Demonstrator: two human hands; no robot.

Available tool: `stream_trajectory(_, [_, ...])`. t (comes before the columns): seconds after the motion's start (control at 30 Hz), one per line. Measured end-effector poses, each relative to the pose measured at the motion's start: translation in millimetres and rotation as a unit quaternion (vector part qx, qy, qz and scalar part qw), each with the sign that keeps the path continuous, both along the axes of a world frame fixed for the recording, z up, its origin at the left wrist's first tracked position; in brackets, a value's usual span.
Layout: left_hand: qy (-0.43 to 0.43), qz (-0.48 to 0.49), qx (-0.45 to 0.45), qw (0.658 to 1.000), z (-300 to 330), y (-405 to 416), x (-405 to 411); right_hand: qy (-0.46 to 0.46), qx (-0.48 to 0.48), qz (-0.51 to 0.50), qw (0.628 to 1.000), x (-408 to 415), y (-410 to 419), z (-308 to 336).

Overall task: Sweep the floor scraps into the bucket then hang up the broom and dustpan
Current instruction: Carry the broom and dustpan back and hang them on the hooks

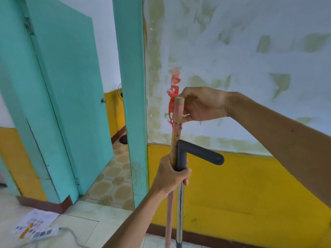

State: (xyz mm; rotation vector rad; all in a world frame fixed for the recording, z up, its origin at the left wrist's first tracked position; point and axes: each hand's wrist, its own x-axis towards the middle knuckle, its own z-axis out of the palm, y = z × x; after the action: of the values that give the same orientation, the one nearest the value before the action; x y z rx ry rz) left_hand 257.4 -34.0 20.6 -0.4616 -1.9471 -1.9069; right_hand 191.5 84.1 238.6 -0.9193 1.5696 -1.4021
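Note:
I stand close to a white and yellow wall (232, 68). My left hand (170, 176) is wrapped around two upright poles together: the wooden broom handle (174, 140) with pink wrapping, and the chrome dustpan pole (179, 212) topped by a dark grey L-shaped grip (202, 154). My right hand (198, 106) pinches the top end of the broom handle, beside a red plastic strip (173, 88) that runs up the wall from the handle. The broom head, the dustpan tray and the bucket are out of view.
A teal door frame post (132, 104) stands just left of the poles, with an open teal door (68, 104) further left. Printed papers (35, 224) and a grey cord (71, 233) lie on the tiled floor at lower left.

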Motion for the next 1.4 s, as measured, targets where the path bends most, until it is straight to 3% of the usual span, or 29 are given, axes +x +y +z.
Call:
stream_trajectory(0.07, [-0.001,-0.022,-0.01,1.0,3,0,-15,0.045,0.007,-0.052,0.998,-14,2,4])
stream_trajectory(0.13, [-0.011,-0.049,-0.021,0.998,4,2,-30,0.174,0.046,-0.096,0.979,-27,7,11])
stream_trajectory(0.23, [-0.039,-0.067,-0.025,0.997,-1,4,-49,0.428,0.133,-0.142,0.882,-42,16,21])
stream_trajectory(0.27, [-0.05,-0.07,-0.013,0.996,-3,5,-55,0.555,0.178,-0.125,0.803,-50,18,22])
stream_trajectory(0.3, [-0.058,-0.07,0.001,0.996,-6,6,-60,0.694,0.233,-0.098,0.674,-57,19,24])
stream_trajectory(0.37, [-0.062,-0.058,0.016,0.996,-9,9,-70,0.855,0.273,-0.026,0.441,-67,17,22])
stream_trajectory(0.47, [-0.053,-0.046,0.033,0.997,-12,11,-83,0.903,0.297,0.037,0.31,-72,15,13])
stream_trajectory(0.57, [-0.051,-0.042,0.014,0.998,-17,13,-96,0.913,0.344,-0.004,0.217,-89,20,1])
stream_trajectory(0.6, [-0.045,-0.037,0.006,0.998,-19,14,-101,0.911,0.351,-0.05,0.21,-94,18,-1])
stream_trajectory(0.63, [-0.037,-0.025,-0.001,0.999,-23,14,-107,0.896,0.346,-0.11,0.256,-100,14,0])
stream_trajectory(0.67, [-0.036,-0.008,-0.006,0.999,-25,15,-114,0.861,0.351,-0.16,0.331,-109,11,0])
stream_trajectory(0.73, [-0.047,0.019,-0.004,0.999,-30,14,-129,0.714,0.316,-0.224,0.584,-119,4,2])
stream_trajectory(0.8, [-0.07,0.03,0.002,0.997,-32,11,-141,0.506,0.216,-0.277,0.788,-123,-2,4])
stream_trajectory(0.83, [-0.078,0.028,0.0,0.997,-32,8,-146,0.386,0.17,-0.285,0.86,-124,-4,2])
stream_trajectory(0.87, [-0.074,0.034,-0.03,0.996,-32,5,-151,0.294,0.131,-0.295,0.9,-126,-6,0])
stream_trajectory(0.93, [-0.055,0.041,-0.1,0.993,-33,-3,-165,0.2,0.081,-0.333,0.918,-134,-9,-10])
stream_trajectory(1.0, [-0.078,0.028,-0.112,0.99,-33,-12,-180,0.144,0.018,-0.378,0.914,-144,-13,-26])
stream_trajectory(1.07, [-0.115,0.001,-0.073,0.991,-38,-14,-191,0.112,-0.043,-0.397,0.91,-155,-14,-43])
stream_trajectory(1.17, [-0.152,-0.068,-0.145,0.975,-41,-16,-197,0.102,-0.082,-0.402,0.906,-168,-9,-70])
stream_trajectory(1.23, [-0.196,-0.156,-0.271,0.929,-38,-27,-205,0.121,-0.079,-0.416,0.898,-179,-2,-86])
stream_trajectory(1.3, [-0.213,-0.172,-0.395,0.877,-35,-46,-218,0.155,-0.057,-0.429,0.888,-191,5,-99])
stream_trajectory(1.33, [-0.196,-0.154,-0.398,0.883,-30,-52,-222,0.166,-0.045,-0.435,0.884,-198,8,-104])
stream_trajectory(1.4, [-0.092,-0.091,-0.325,0.937,-19,-52,-226,0.176,-0.024,-0.441,0.88,-213,11,-112])
